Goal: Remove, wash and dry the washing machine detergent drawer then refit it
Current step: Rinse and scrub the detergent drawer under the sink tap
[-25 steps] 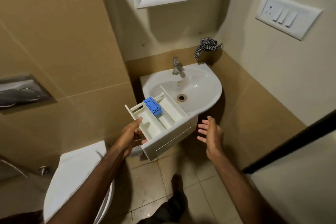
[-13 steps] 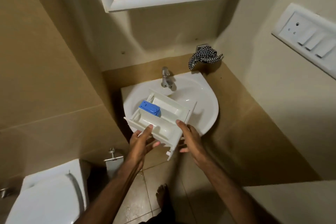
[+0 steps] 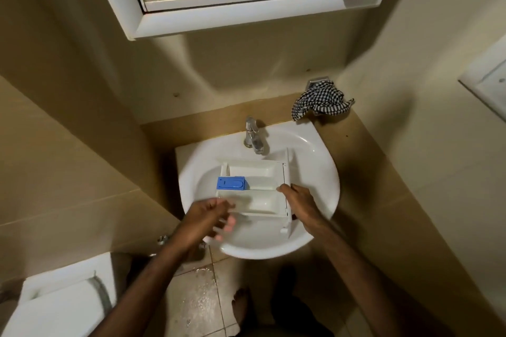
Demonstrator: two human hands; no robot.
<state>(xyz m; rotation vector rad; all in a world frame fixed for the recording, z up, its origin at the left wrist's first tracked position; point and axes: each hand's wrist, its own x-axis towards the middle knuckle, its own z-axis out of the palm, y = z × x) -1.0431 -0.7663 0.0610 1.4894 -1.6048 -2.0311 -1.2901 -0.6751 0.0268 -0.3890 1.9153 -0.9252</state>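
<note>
Drawer (image 3: 256,190), white with a blue insert (image 3: 232,183), is laid inside the white basin (image 3: 315,172) below the tap (image 3: 253,135); its front end is grasped by the right hand (image 3: 301,204), fingers curled over the edge; the left hand (image 3: 210,217) is blurred at the drawer's near side, so its grasp cannot be told; a checked cloth (image 3: 320,102) is hung beyond the right fingers.

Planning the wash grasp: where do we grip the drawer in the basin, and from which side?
Grip the drawer at its front panel, coming from the right, as the right hand does. It lies flat, open side up, across the sink, panel standing at its right end; that likely leaves the compartments and blue insert clear under the tap.
</note>
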